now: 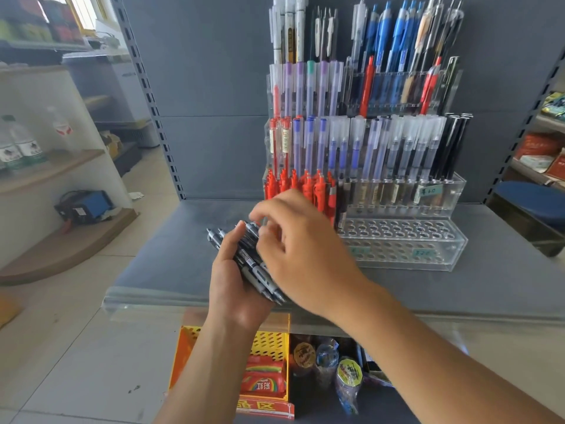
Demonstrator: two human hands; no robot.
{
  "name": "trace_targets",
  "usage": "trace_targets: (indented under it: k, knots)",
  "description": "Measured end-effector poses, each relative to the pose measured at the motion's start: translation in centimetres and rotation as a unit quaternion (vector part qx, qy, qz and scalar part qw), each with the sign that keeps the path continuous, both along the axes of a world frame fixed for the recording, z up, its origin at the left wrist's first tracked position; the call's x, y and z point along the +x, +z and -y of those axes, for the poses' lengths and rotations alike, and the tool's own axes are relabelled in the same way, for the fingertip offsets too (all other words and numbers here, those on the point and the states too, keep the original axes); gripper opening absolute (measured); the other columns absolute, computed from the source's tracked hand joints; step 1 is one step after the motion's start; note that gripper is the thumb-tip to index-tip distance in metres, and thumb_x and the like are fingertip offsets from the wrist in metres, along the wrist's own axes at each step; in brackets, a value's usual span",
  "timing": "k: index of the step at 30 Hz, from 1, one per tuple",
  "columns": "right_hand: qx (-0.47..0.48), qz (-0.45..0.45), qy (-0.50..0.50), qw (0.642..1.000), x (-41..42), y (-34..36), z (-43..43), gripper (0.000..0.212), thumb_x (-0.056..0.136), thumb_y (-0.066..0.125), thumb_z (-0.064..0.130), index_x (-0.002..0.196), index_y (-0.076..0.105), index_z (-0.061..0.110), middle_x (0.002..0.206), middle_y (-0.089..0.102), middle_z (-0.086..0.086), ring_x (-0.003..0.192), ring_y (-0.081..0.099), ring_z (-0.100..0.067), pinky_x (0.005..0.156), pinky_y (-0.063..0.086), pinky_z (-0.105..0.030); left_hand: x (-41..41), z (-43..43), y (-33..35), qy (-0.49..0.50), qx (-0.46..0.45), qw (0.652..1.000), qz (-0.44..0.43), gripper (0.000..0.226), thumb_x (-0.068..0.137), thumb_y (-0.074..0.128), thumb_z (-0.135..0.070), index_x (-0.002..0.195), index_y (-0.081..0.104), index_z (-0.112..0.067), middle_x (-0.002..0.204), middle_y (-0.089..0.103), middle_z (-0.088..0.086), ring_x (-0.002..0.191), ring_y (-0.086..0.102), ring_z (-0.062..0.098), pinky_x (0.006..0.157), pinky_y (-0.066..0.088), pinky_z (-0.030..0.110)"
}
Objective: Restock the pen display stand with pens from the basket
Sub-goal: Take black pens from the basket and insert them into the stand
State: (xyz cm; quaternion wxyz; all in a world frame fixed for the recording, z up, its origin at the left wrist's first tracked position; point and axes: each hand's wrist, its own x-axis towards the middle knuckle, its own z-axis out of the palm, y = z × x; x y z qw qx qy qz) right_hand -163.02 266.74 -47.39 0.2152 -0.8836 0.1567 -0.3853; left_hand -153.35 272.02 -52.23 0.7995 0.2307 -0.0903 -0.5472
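Over the grey shelf (171, 258), my left hand (235, 283) grips a bundle of black pens (255, 272); my right hand (299, 240) curls onto them, grip unclear, beside the acrylic pen stand (428, 255).

Grey shelf (171, 261) is carrying 1 item directly: a clear acrylic pen display stand (397, 240), sitting right of centre with its rear near the grey back panel (214, 87). Its lowest tier is showing bare holes. A clear strip (146, 298) is running along the shelf's front edge.
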Motion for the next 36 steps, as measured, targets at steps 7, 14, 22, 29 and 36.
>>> trace_targets:
  k: [7, 14, 22, 29, 36]
  knots:
    - [0.008, -0.143, -0.027, 0.989, 1.8, -1.0, -2.1, 0.032, 0.102, 0.049, 0.030, 0.133, 0.048, 0.026, 0.118, 0.052, 0.005, 0.113, 0.049, -0.017, 0.093, 0.045, -0.033, -0.4, 0.0, 0.3, 0.039, -0.010, 0.999, 0.008, 0.060, 0.106, 0.036, -0.044, 0.072, 0.076, -0.016, 0.074, 0.067, 0.000, 0.074, 0.072, 0.013, 0.063, 0.060, 0.026]
    - [-0.038, -0.218, -0.066, 0.973, 2.1, -0.2, -2.0, 0.020, 0.104, 0.046, 0.028, 0.115, 0.060, 0.018, 0.099, 0.050, 0.002, 0.098, 0.057, -0.020, 0.074, 0.041, -0.031, -0.2, 0.3, 0.6, 0.055, 0.028, 0.998, -0.028, 0.052, 0.098, 0.042, -0.060, 0.095, 0.064, -0.014, 0.089, 0.065, 0.001, 0.119, 0.058, 0.017, 0.121, 0.028, 0.032]
    - [-0.069, -0.228, -0.103, 0.966, 1.9, 0.7, -3.0, 0.021, 0.105, 0.043, 0.022, 0.118, 0.058, 0.015, 0.107, 0.059, -0.001, 0.098, 0.063, -0.021, 0.068, 0.036, -0.030, 0.2, 0.1, -0.2, 0.024, 0.006, 1.000, -0.003, 0.068, 0.093, 0.042, -0.069, 0.078, 0.080, -0.014, 0.085, 0.075, 0.001, 0.084, 0.076, 0.020, 0.081, 0.050, 0.038]
    - [-0.060, -0.230, -0.167, 0.957, 2.0, 0.9, -2.8, 0.021, 0.103, 0.041, 0.026, 0.106, 0.060, 0.018, 0.099, 0.063, 0.000, 0.087, 0.067, -0.024, 0.062, 0.032, -0.033, 0.1, 0.0, -0.3, -0.018, -0.011, 1.000, 0.012, 0.067, 0.082, 0.049, -0.074, 0.088, 0.076, -0.013, 0.091, 0.074, 0.006, 0.093, 0.074, 0.025, 0.077, 0.062, 0.040]
    - [-0.041, -0.196, -0.175, 0.964, 1.7, 1.4, -2.7, 0.019, 0.103, 0.038, 0.033, 0.090, 0.042, 0.020, 0.080, 0.046, 0.004, 0.070, 0.053, -0.022, 0.052, 0.026, -0.032, -0.2, 0.1, 0.1, -0.021, -0.002, 1.000, -0.006, 0.058, 0.092, 0.048, -0.068, 0.094, 0.072, -0.015, 0.089, 0.074, 0.008, 0.087, 0.075, 0.027, 0.068, 0.061, 0.039]
